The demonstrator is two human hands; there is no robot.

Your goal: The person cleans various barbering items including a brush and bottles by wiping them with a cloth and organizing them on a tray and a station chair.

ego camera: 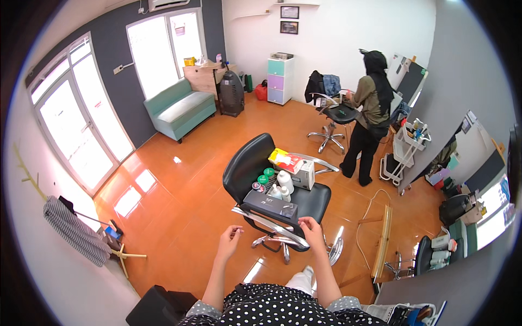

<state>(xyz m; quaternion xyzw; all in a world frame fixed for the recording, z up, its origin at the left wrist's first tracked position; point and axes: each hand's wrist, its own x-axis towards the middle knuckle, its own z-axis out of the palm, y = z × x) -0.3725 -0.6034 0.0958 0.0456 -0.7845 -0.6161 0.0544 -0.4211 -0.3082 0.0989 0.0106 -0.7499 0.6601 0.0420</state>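
A black salon chair point(249, 171) with chrome armrests stands in front of me, its seat loaded. On the near side of the seat lies a long dark box point(271, 205) bearing writing. Behind it are white bottles point(285, 181), round tubs with green lids point(263, 179), a grey-and-white box point(302, 176) and a yellow-and-red packet point(287, 160). My left hand point(229, 241) hangs in the air short of the near armrest, empty, fingers loosely bent. My right hand point(312, 232) is by the dark box's right end, holding nothing visible; whether its fingertips touch the chair is unclear.
Beyond, a person point(373, 110) stands at another salon chair point(340, 114). A white trolley point(403, 150) and a wooden frame point(383, 240) with a cable are on the right. Left are a green sofa point(185, 106) and a coat stand point(126, 256) bearing a striped cloth.
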